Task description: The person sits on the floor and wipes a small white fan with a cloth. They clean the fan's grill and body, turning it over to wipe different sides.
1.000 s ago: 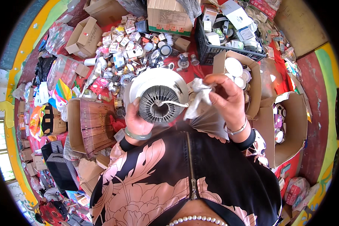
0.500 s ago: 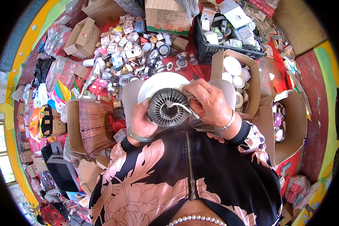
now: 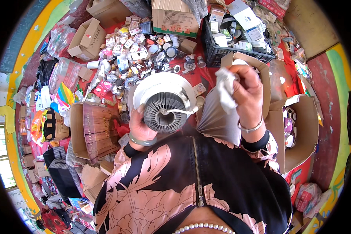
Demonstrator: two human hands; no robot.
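Note:
A round downlight (image 3: pixel 165 113) rests in my left hand (image 3: pixel 141 125), held over my lap. Its white rim faces away from me, and its grey finned heat sink points up toward me. A short white cable curves from the middle of the fins out to the right. My left fingers wrap the lamp's left side, partly hidden beneath it. Off to the right, apart from the lamp, my right hand (image 3: pixel 247 93) is raised with a crumpled white cloth (image 3: pixel 226 87) pinched in its fingers. The cloth hangs down from the fingertips.
Beyond my lap spreads a heap of loose lamps and small boxes (image 3: pixel 140 52). A black crate (image 3: pixel 238 54) of packages stands far right. Cardboard boxes flank me: one by my right hand (image 3: pixel 264 78), another (image 3: pixel 296 132) farther right, and one (image 3: pixel 80 128) at left.
My right hand has lifted off the lamp's rim and moved up and right with the cloth. The lamp, still in my left hand, has shifted slightly left.

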